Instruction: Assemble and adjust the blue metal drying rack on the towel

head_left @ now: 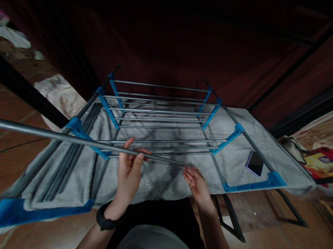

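A long grey metal tube slants across from the left edge of the view. My left hand, with a black band at the wrist, is closed round it, thumb on top. At the tube's right end, the curled fingers of my right hand meet the tip, palm turned up; their grip shows only in part. Below and beyond the tube lies a part-built rack of grey tubes joined by blue plastic side pieces. A blue side piece on the right holds crossbars. The front blue end piece has no crossbar in it.
A grey cloth covers the low table under the rack. Several loose tubes lie together on its left side. To the right lies a phone. A dark red curtain hangs behind, and a red and yellow bag sits far right.
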A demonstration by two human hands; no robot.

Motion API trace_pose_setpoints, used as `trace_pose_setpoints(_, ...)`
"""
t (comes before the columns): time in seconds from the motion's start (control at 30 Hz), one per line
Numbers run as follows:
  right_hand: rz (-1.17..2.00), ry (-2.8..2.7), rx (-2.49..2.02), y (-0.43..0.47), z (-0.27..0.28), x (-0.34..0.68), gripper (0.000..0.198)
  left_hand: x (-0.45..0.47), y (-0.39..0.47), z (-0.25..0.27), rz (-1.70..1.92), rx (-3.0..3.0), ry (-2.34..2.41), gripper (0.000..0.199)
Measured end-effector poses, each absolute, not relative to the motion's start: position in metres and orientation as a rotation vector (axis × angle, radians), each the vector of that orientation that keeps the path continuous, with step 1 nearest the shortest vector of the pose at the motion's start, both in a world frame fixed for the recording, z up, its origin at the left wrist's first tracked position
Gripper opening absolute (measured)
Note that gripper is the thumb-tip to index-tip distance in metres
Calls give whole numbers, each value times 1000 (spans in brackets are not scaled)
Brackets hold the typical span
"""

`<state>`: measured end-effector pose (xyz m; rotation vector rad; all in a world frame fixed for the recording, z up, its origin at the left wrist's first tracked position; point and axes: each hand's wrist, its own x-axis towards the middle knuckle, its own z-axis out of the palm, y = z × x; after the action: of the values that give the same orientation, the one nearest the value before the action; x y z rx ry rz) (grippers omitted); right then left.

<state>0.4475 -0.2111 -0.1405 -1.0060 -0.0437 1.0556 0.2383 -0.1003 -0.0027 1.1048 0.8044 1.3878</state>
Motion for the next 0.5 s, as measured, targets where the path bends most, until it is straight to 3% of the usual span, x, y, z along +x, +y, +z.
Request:
trace_pose_setpoints(0.1, 992, -99, -1031, -212, -144, 447, 42, 237, -98, -2, 1407, 1115, 804, 58)
trace_pose_setpoints(0.27, 995, -158, -1101, -212, -151, 445, 28, 238, -97, 2, 1397, 1114, 809, 58)
trace_pose_setpoints(0.5, 1020, -160, -1141, -211, -151, 437, 29, 246, -101, -2, 1267, 1136, 776, 53)
